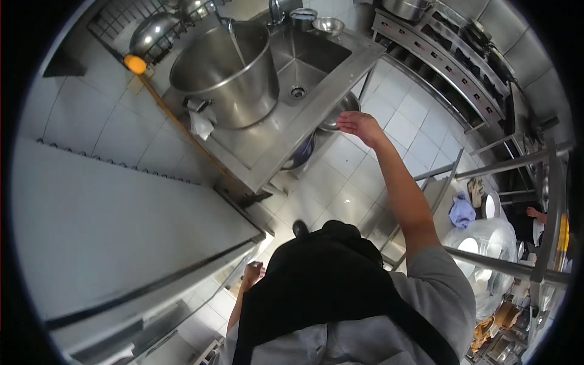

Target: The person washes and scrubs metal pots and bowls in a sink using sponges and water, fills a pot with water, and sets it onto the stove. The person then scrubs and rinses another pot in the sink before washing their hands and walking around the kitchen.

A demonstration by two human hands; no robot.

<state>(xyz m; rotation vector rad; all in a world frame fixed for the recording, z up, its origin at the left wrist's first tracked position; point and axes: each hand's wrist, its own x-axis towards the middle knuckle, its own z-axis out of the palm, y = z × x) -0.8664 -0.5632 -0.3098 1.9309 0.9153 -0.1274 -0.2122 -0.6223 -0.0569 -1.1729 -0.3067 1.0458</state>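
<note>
My right hand point(360, 126) reaches forward over the tiled floor, near the sink counter's front edge; its fingers are stretched out and it holds nothing. Down at my left side, my left hand point(253, 272) hangs with its fingers curled in; whether anything is in them is too small to tell. Ahead, a large steel pot point(240, 91) stands on the metal counter point(304, 121) beside the sink basin point(301, 67). Water runs from a tap into the pot. A white cloth point(201, 125) hangs by the pot's handle.
A long wooden stick point(176, 121) with an orange end leans by the counter. The stove point(438, 55) is at the upper right. A metal rack point(505, 264) with wrapped dishes stands at the right, another person's hand point(535, 213) beyond it. A white surface point(121, 225) fills the left.
</note>
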